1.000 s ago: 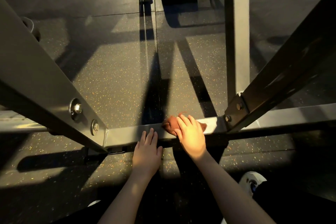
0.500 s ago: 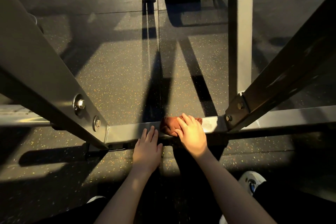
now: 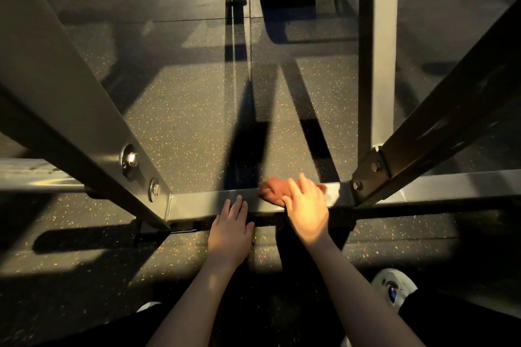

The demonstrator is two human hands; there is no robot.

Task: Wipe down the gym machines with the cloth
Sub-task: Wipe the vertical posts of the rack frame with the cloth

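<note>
Right hand [image 3: 307, 208] has slid the cloth [image 3: 275, 191] slightly rightward along the crossbar [image 3: 203, 203], fingers flat upon it; left hand [image 3: 229, 231] braces, fingers straight; wiping stroke judged unfinished.

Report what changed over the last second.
Right hand slid the cloth slightly rightward along the crossbar, toward the bolted bracket. Left hand stayed flat on the crossbar; nothing was taken hold of or let go.

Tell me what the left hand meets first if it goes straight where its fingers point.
The left hand meets only the frame beam it rests on; beyond that the way looks free over the speckled floor. The cloth under the right hand lies aside, probably missed.
</note>
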